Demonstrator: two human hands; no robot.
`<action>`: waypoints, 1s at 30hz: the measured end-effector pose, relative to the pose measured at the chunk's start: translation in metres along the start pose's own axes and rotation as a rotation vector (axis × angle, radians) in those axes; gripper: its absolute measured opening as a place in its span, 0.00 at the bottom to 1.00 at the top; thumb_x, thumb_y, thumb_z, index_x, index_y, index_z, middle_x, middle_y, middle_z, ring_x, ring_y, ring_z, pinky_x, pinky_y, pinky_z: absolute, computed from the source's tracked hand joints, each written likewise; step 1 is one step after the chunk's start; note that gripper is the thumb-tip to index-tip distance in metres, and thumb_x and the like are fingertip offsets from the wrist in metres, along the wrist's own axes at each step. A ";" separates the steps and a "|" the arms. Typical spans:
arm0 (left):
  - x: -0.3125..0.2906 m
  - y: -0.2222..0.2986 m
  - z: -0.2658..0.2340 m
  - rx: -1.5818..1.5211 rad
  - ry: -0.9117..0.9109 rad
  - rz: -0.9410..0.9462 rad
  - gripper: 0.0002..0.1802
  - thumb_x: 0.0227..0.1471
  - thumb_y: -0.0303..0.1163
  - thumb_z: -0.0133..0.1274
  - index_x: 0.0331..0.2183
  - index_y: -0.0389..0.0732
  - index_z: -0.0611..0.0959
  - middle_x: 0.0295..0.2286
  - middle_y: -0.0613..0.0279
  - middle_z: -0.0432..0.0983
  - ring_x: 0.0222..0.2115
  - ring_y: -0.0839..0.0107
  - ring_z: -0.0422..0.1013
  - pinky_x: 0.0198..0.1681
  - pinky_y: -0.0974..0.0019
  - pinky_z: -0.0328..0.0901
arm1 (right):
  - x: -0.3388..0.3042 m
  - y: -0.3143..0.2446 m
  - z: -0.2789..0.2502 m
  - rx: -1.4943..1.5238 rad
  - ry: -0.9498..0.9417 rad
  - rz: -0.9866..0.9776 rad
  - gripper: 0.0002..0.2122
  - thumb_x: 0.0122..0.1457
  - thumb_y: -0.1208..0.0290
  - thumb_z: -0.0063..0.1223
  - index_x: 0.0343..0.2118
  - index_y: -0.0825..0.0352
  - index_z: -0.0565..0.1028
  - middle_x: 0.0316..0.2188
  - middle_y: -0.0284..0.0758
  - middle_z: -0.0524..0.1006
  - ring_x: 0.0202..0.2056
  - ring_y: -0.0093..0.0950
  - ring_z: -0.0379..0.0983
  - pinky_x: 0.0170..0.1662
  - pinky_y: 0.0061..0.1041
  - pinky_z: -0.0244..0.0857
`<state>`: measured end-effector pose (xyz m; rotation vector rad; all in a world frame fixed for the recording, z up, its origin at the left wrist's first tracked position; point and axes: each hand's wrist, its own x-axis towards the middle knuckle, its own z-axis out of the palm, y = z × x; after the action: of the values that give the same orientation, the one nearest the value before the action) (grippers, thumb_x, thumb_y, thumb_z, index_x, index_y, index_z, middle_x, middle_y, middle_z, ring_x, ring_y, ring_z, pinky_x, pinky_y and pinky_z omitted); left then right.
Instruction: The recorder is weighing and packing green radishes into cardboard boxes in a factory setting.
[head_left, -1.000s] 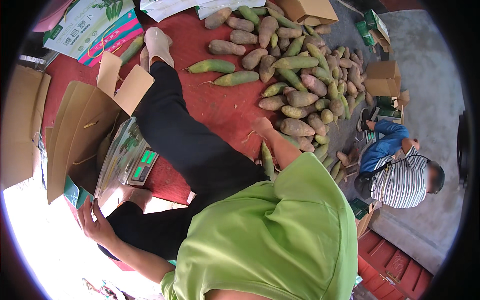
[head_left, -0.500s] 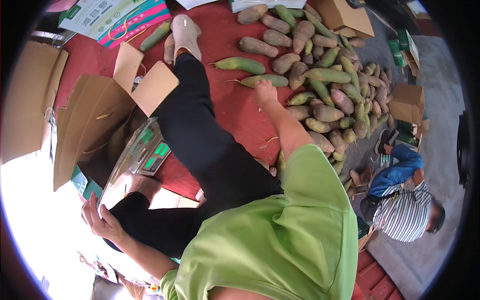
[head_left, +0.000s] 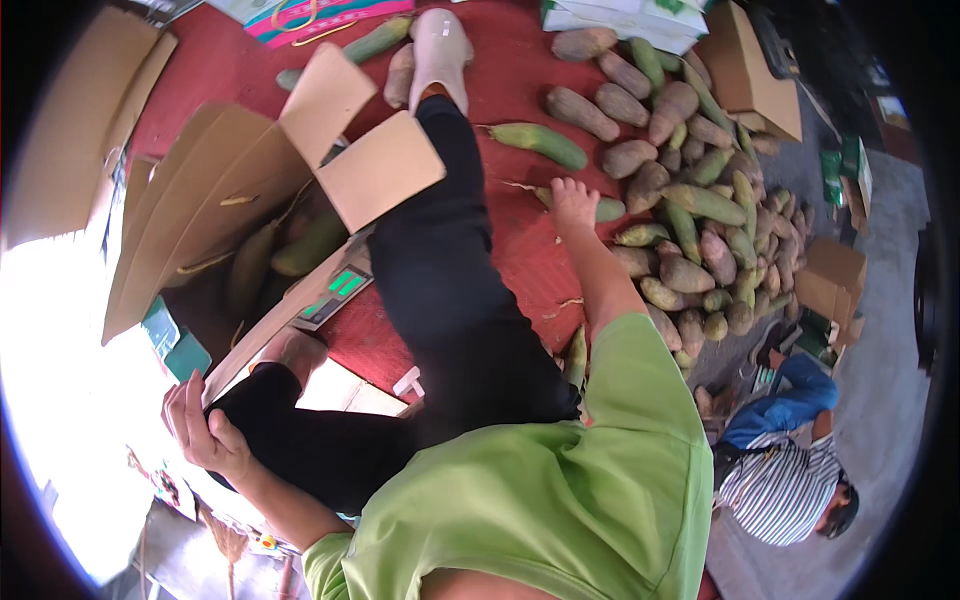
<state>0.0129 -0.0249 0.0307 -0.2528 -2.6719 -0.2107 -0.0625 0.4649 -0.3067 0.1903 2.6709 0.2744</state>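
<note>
My right hand (head_left: 574,206) reaches forward, its fingers wrapped over the middle of a green radish (head_left: 609,209) that lies on the red floor covering. The radish's thin root tail points left. Beyond it lies another green radish (head_left: 540,144). Just right of this hand begins a large heap of green and brownish-red root vegetables (head_left: 705,203). My left hand (head_left: 207,430) rests by my bent left knee, empty, with its fingers loosely curled and apart. Ahead of that hand stands an open cardboard box (head_left: 200,200) with several green radishes (head_left: 310,243) inside.
A scale with a lit green display (head_left: 346,283) sits beside the box, whose flaps (head_left: 382,170) stick out over my leg. Another carton (head_left: 745,75) stands behind the heap. At the right, a person in a striped shirt (head_left: 780,490) sits near a small box (head_left: 830,275).
The view has shifted, so the scene sits farther right and lower. My right hand's fingers now lie over the green radish. My left hand stays by the knee.
</note>
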 end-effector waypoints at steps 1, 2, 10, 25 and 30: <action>0.000 0.001 0.000 0.004 0.011 -0.004 0.34 0.62 0.53 0.37 0.33 0.29 0.82 0.27 0.51 0.76 0.31 0.56 0.72 0.41 0.54 0.66 | -0.001 0.001 0.003 -0.028 -0.024 0.003 0.18 0.53 0.66 0.55 0.47 0.55 0.69 0.46 0.29 0.71 0.51 0.28 0.66 0.49 0.40 0.58; 0.001 0.001 0.002 -0.010 0.010 -0.004 0.35 0.60 0.54 0.38 0.33 0.29 0.82 0.26 0.52 0.75 0.30 0.57 0.72 0.40 0.54 0.66 | -0.004 0.006 0.010 -0.054 0.017 0.012 0.15 0.55 0.67 0.51 0.46 0.54 0.70 0.45 0.28 0.71 0.50 0.28 0.66 0.49 0.40 0.58; 0.005 0.004 -0.003 -0.011 0.031 -0.011 0.32 0.56 0.56 0.43 0.32 0.33 0.83 0.23 0.56 0.75 0.28 0.59 0.73 0.39 0.54 0.66 | -0.009 0.032 0.024 -0.049 0.053 0.054 0.17 0.51 0.66 0.56 0.45 0.52 0.70 0.45 0.28 0.71 0.50 0.26 0.67 0.49 0.43 0.59; -0.001 -0.009 -0.017 -0.117 0.150 -0.061 0.17 0.45 0.40 0.58 0.33 0.36 0.83 0.23 0.59 0.73 0.27 0.63 0.71 0.36 0.62 0.63 | -0.038 0.087 -0.103 1.459 0.448 -0.071 0.20 0.53 0.81 0.59 0.50 0.71 0.67 0.44 0.35 0.74 0.43 0.26 0.71 0.48 0.26 0.64; -0.007 -0.011 -0.019 -0.155 0.176 -0.104 0.14 0.43 0.37 0.60 0.32 0.39 0.83 0.24 0.63 0.74 0.27 0.64 0.71 0.35 0.64 0.63 | -0.074 0.057 -0.235 1.553 0.551 -0.276 0.21 0.54 0.82 0.57 0.51 0.72 0.66 0.47 0.37 0.72 0.48 0.27 0.68 0.54 0.27 0.61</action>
<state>0.0245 -0.0398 0.0430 -0.1355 -2.4986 -0.4524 -0.0963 0.4695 -0.0561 0.1960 2.6626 -2.0837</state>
